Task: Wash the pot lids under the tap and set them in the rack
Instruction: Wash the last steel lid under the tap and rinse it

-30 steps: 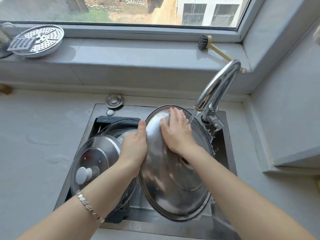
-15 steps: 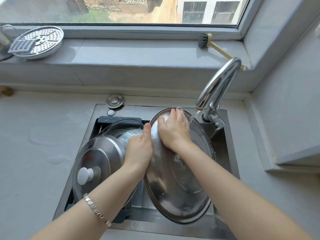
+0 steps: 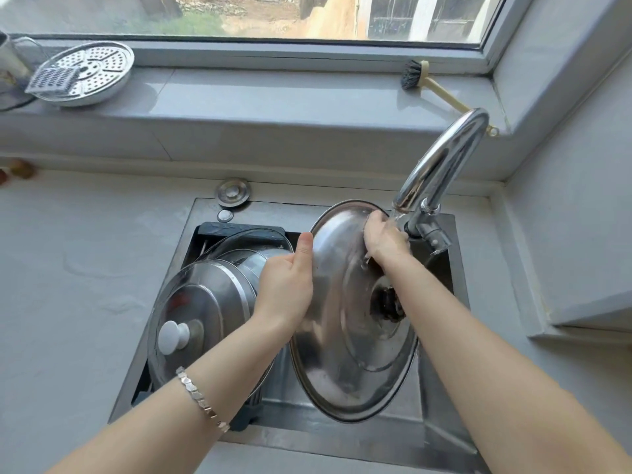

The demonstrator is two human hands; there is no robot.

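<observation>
A large steel pot lid (image 3: 345, 340) stands tilted on edge over the sink (image 3: 441, 436), its hollow inner side toward me. My left hand (image 3: 287, 285) grips its left rim, thumb up. My right hand (image 3: 384, 241) lies flat on the upper right of the lid, right under the water running from the chrome tap (image 3: 441, 165). Several other lids lean in a dark rack (image 3: 246, 419) in the sink's left half; the front one is a glass-and-steel lid with a white knob (image 3: 172, 336).
A perforated steamer plate (image 3: 89, 75) with a small grater sits on the windowsill at far left. A dish brush (image 3: 431, 85) lies on the sill behind the tap. A sink plug (image 3: 233, 193) rests on the sink's back ledge. Grey countertop (image 3: 68, 285) spreads to the left.
My right hand has slid from the lid's upper middle to its upper right edge under the water stream. The lid has turned slightly in my left hand.
</observation>
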